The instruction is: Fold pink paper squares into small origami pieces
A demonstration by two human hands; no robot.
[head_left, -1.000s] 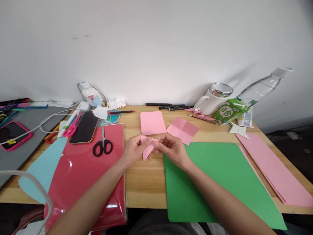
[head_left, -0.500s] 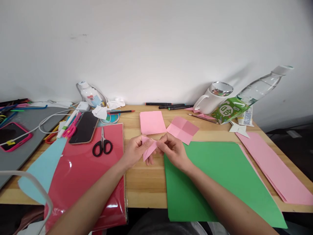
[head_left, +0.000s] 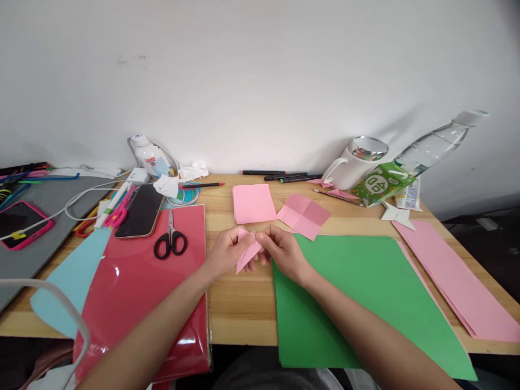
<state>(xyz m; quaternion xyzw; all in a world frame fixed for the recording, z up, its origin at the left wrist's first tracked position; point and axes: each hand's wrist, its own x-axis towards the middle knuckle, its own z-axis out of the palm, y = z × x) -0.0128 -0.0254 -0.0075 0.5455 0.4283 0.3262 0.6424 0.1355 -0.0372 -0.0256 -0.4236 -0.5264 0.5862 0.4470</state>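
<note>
A small folded piece of pink paper is held up between both hands over the middle of the desk. My left hand is closed on its left side, the thumb lying across the paper. From the right, my right hand pinches the paper's upper right edge, its thumb close to the left thumb. Fingers of both hands show below the paper; part of it is hidden behind them. Just beyond lie a stack of pink square sheets and a single creased pink square.
Black-handled scissors rest on a red paper pack at left, near a phone. Green sheets lie at right, with pink strips beyond. A white mug and a leaning bottle stand at the back right.
My right hand has closed in toward the left, so the thumbs now nearly meet on the pink paper. The paper has tilted slightly; the surroundings stay the same.
</note>
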